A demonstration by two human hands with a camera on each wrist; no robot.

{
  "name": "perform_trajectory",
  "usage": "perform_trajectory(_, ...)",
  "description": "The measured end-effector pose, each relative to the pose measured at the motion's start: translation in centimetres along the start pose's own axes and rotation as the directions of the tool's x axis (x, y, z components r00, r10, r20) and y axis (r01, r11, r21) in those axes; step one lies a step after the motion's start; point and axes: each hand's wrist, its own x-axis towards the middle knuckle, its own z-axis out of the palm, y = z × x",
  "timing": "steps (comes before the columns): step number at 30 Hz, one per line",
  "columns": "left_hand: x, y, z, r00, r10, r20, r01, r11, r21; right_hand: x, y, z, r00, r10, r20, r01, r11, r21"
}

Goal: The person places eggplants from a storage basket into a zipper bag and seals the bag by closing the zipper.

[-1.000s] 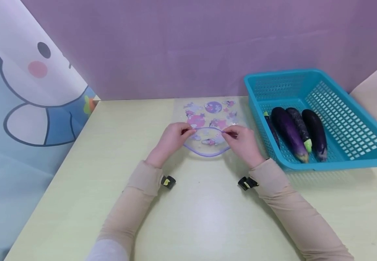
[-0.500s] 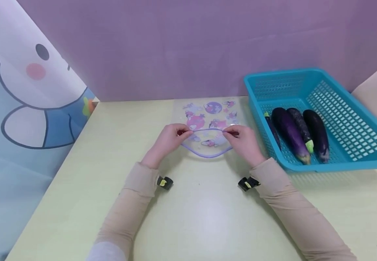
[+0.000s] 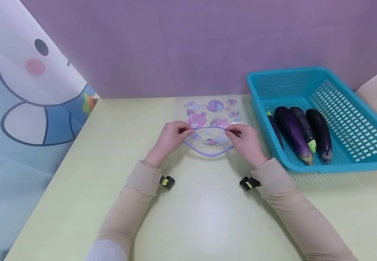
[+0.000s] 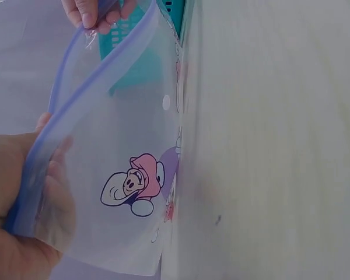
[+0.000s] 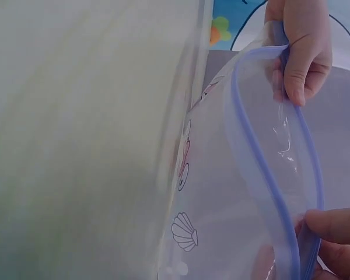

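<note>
We saw a clear printed bag (image 3: 215,106), its purple-edged mouth parted, just left of a teal basket (image 3: 338,168) holding four eggplants (image 3: 292,131). The left hand (image 3: 171,137), farther from the basket, pinched the bag's mouth between thumb and fingers; the right hand (image 3: 247,142), nearer the basket, pinched likewise.

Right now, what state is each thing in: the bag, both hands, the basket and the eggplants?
Printed clear bag: mouth parted open, no contents visible
Left hand: pinching the bag's purple-edged rim
Right hand: pinching the same rim, further right
Teal basket: upright on the table, open-topped, holding eggplants
Eggplants: lying in the basket, apparently uncut; the leftmost partly hidden by the basket wall
</note>
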Motion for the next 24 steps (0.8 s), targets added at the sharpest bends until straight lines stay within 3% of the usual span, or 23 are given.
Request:
perform_trajectory(8, 0.27, 0.11, -0.2, 1.0, 0.023, -0.017, -0.022, 0.999, 0.023, 0.33, -0.1, -0.07, 1.0, 0.012, 0.003, -0.011, 1.0, -0.024)
perform_trajectory(24, 0.18, 0.14, -0.07, 0.999, -0.03, -0.016, 0.03, 0.999, 0.02, 0.42, -1.03, -0.39, 1.0, -0.019, 0.018, 0.02, 0.999, -0.03)
